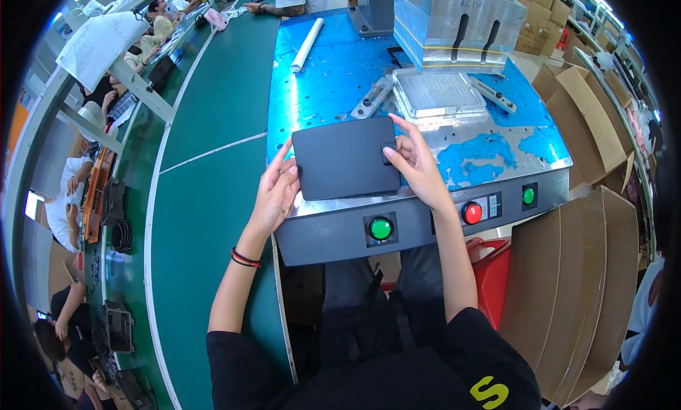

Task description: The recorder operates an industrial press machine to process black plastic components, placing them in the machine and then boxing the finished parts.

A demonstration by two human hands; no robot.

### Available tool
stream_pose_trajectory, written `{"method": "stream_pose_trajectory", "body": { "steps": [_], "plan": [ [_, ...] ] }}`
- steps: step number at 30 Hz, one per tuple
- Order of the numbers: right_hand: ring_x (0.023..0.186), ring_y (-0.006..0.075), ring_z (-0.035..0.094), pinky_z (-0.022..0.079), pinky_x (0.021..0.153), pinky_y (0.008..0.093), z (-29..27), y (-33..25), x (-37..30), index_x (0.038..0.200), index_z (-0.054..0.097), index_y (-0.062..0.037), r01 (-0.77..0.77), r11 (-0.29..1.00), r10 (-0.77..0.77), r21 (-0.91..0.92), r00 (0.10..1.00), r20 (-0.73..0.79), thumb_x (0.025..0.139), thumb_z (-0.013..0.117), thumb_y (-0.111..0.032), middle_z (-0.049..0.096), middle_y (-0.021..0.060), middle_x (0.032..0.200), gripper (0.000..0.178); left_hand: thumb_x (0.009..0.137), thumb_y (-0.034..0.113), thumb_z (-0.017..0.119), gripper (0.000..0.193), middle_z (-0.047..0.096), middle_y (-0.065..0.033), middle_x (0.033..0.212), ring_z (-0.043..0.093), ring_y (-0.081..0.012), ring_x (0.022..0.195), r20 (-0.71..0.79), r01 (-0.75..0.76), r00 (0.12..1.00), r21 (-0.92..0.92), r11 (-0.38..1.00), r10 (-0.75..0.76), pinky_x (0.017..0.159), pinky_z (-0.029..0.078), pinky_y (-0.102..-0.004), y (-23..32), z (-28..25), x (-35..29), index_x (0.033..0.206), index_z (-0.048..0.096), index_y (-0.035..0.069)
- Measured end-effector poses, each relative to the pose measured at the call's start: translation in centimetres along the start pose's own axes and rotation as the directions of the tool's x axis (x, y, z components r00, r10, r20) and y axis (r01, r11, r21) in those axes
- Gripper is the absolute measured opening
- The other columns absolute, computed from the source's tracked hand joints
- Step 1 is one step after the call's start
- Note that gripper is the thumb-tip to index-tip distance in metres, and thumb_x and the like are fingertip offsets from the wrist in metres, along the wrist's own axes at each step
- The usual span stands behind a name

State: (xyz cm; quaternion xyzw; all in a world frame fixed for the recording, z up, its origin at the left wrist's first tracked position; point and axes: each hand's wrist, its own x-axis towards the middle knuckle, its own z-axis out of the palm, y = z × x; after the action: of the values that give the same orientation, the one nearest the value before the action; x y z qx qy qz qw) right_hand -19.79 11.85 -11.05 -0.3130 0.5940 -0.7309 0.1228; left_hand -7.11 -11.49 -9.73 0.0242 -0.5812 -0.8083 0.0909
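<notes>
A flat black rectangular panel (pixel 344 160) with rounded corners is held up between my two hands, over the front edge of the machine bed. My left hand (pixel 275 189) grips its left edge, fingers along the side. At the right edge, my right hand (pixel 417 162) holds the panel with the thumb on a small dark notch or tab and the fingers behind. Just beyond it, a clear plastic fixture block (pixel 440 94) sits on the blue-covered metal bed (pixel 323 101), between two metal clamp bars (pixel 374 98) (pixel 494 96). The panel's underside is hidden.
A large metal press head (pixel 457 30) stands over the bed's far side. Green buttons (pixel 380 228) and a red button (pixel 472 212) line the front. A white tube (pixel 308 45) lies far left. Cardboard boxes (pixel 567 289) stand right; a green conveyor (pixel 206 197) runs left, with people beyond.
</notes>
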Motion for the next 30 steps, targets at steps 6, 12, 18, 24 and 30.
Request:
{"method": "stream_pose_trajectory", "body": {
  "steps": [6,12,18,24,30],
  "plan": [
    [0.066,0.0028,0.038,0.03,0.06,0.0181,0.06,-0.14,-0.02,0.14,0.033,-0.0057,-0.008,1.0,0.008,-0.008,1.0,0.001,0.091,0.058,-0.006,0.036,-0.0039,0.073,0.055,0.098,0.0,0.036,0.054,0.049,-0.0155,0.127,0.05,-0.0208,0.121,-0.014,0.009,1.0,-0.041,0.999,-0.009,0.102,0.043,-0.0332,-0.03,-0.04,0.0,0.148,0.016,0.002],
    [0.067,0.0028,0.038,0.03,0.06,0.018,0.11,-0.32,-0.1,0.14,0.033,-0.0051,-0.009,1.0,0.009,-0.019,1.0,0.006,0.092,0.058,-0.006,0.036,-0.0037,0.073,0.055,0.098,-0.001,0.036,0.055,0.052,-0.0136,0.123,0.052,-0.0197,0.117,-0.017,0.005,1.0,-0.064,0.998,-0.006,0.1,0.044,-0.0327,-0.13,-0.14,-0.02,0.149,0.015,0.003],
    [0.067,0.003,0.038,0.03,0.06,0.0182,-0.01,-0.16,-0.08,0.141,0.032,-0.0051,-0.008,1.0,0.008,-0.019,1.0,0.007,0.092,0.058,-0.006,0.036,-0.0034,0.073,0.055,0.098,0.0,0.037,0.055,0.051,-0.0136,0.124,0.052,-0.0191,0.117,-0.018,0.002,1.0,-0.063,0.998,-0.003,0.099,0.044,-0.0315,-0.08,0.02,0.05,0.149,0.016,0.003],
    [0.066,0.0029,0.038,0.03,0.06,0.0182,-0.02,0.12,-0.04,0.141,0.032,-0.0054,-0.002,1.0,0.002,-0.022,1.0,0.006,0.092,0.058,-0.006,0.036,-0.0036,0.073,0.055,0.098,0.0,0.037,0.055,0.052,-0.0118,0.12,0.054,-0.0175,0.114,-0.025,0.004,1.0,-0.064,0.998,-0.006,0.098,0.046,-0.031,-0.09,-0.06,0.0,0.149,0.017,0.004],
    [0.066,0.0029,0.038,0.03,0.059,0.0181,-0.15,0.18,-0.05,0.14,0.032,-0.0054,0.0,1.0,0.0,-0.025,1.0,0.005,0.092,0.058,-0.006,0.036,-0.0037,0.072,0.055,0.098,0.0,0.037,0.055,0.053,-0.0101,0.117,0.054,-0.0165,0.113,-0.021,0.004,1.0,-0.065,0.998,-0.005,0.097,0.046,-0.0314,-0.09,0.04,0.03,0.149,0.016,0.003]
  ]
}}
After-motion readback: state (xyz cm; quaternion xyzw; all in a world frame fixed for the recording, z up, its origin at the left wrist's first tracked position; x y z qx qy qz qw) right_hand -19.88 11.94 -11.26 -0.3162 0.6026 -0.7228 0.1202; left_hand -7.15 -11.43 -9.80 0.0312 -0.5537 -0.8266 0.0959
